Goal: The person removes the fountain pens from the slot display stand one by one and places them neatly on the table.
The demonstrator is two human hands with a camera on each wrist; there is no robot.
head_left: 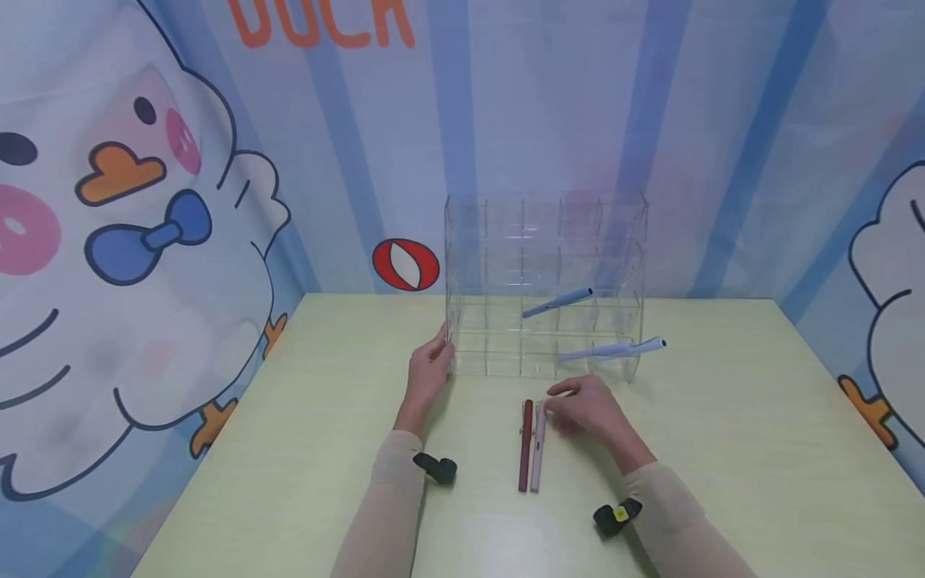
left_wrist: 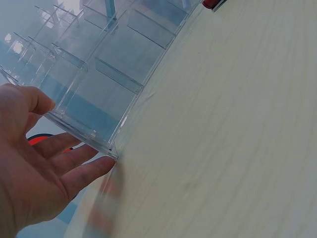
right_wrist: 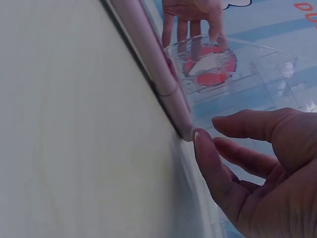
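in the head view, the left hand (head_left: 428,371) is partly hiding its fingertips at the lower left edge of the clear rack (head_left: 506,277), and both arms are being cut off by the bottom edge. the rack walls are letting the wall cloth (head_left: 549,120) show through, so it is hard to tell in which compartments the blue pen (head_left: 558,303) and the pale lavender pen (head_left: 613,349) are sitting; both are sticking out to the right. the orange letters (head_left: 321,20) are losing their tops at the upper frame edge.

the pale yellow table (head_left: 289,417) is filling the lower centre. on it, just below the frame's middle, the dark red pen (head_left: 526,445) and the pink pen (head_left: 538,447) are lying side by side. the cloth is showing blue stripes, a big white duck (head_left: 144,257) at left and a red-and-white oval (head_left: 406,264) near the centre.

the left wrist view is showing what the head view is hiding: the left thumb and fingers are holding the rack's side edge. the right wrist view is showing the right hand (head_left: 588,405) with a gap between thumb and forefinger, so it is not gripping; the thumb tip is being at the pink pen's end, though i cannot tell whether it is touching.
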